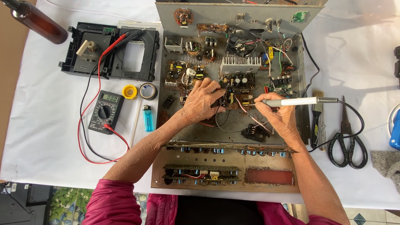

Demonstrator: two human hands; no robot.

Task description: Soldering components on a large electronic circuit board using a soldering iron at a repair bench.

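While the head view looks straight down, the left hand (203, 100) rests with fingers curled on a small circuit board (236, 89) inside the opened amplifier chassis (303, 121), gripping nothing visibly. The right hand (278, 118) is closed around a white soldering iron (296, 101), its tip over the same board. On the white tabletop (41, 137) lie a multimeter (105, 111), blue lighter (147, 118), and scissors (346, 141).

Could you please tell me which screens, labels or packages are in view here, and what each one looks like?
Multimeter: left of the open chassis, on the white cloth; dark rectangular body, small pale lit screen above a round dial.
No packages or signs visible; any other labels are too small to tell.
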